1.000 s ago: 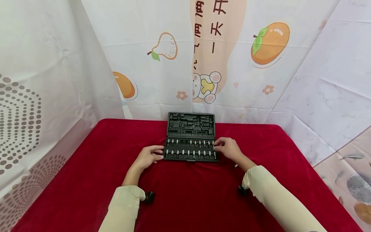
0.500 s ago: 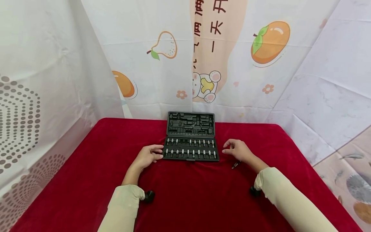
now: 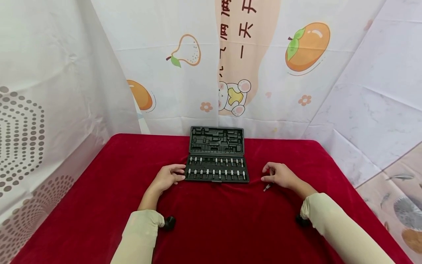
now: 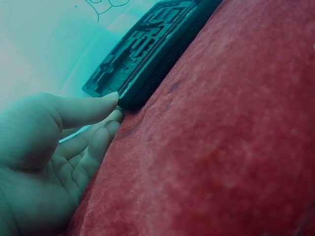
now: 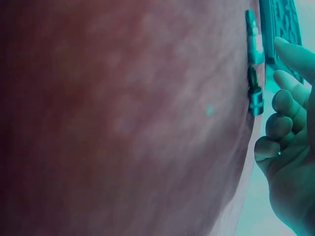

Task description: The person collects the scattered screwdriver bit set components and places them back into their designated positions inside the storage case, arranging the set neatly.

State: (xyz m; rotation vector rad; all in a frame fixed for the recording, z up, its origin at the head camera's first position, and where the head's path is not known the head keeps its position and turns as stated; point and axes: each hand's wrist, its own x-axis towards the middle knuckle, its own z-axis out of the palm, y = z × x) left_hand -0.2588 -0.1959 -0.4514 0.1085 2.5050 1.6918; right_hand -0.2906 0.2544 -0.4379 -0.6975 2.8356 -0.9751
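A black socket bit case (image 3: 211,167) lies open on the red cloth, its moulded lid (image 3: 216,140) tilted up at the back. Two rows of silver-topped bits fill the tray, with a gap left of centre in the upper row. My left hand (image 3: 166,178) touches the case's left side, thumb at the front corner and fingers relaxed. Right of the case, my right hand (image 3: 281,175) is above the cloth with bent, loose fingers and nothing between them. Below its fingertips lies a socket bit (image 3: 267,187); the right wrist view shows one bit (image 5: 254,44) and another (image 5: 256,98) end to end.
Red velvet cloth (image 3: 217,220) covers the table. A white printed curtain (image 3: 158,36) hangs right behind the case, with more hanging sheets at both sides. A dark wrist device (image 3: 169,223) sits below the left cuff.
My right hand has moved away from the case's right end, rightward and toward me, to above the loose bits. The left hand has stayed at the case.
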